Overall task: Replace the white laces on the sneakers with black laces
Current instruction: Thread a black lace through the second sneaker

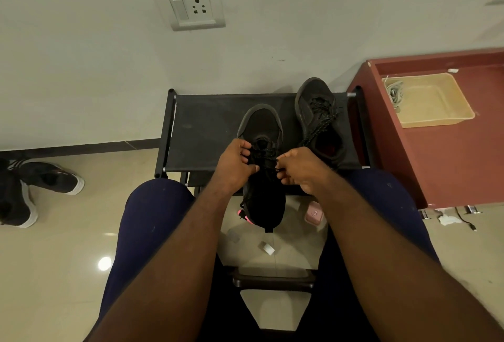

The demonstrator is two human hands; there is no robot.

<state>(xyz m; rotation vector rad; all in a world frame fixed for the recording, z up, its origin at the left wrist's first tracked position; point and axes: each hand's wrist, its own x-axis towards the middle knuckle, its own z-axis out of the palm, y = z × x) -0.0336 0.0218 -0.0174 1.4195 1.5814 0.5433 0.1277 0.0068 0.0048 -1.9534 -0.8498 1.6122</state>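
Beige tray (436, 123) on red cabinet (450, 167): white laces (394, 93) in far-left corner. Left hand (234, 167), right hand (300, 171): each pinching black lace (266, 154).

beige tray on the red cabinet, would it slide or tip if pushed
The beige tray looks like thin plastic holding only a bundle of laces, so probably light. Low, wide and flat on the red cabinet, it would likely slide rather than tip. Its thin walls may flex if lifted by one edge.

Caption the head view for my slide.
The left hand and right hand pinch black lace on the near sneaker; the second sneaker lies beside it, black-laced.
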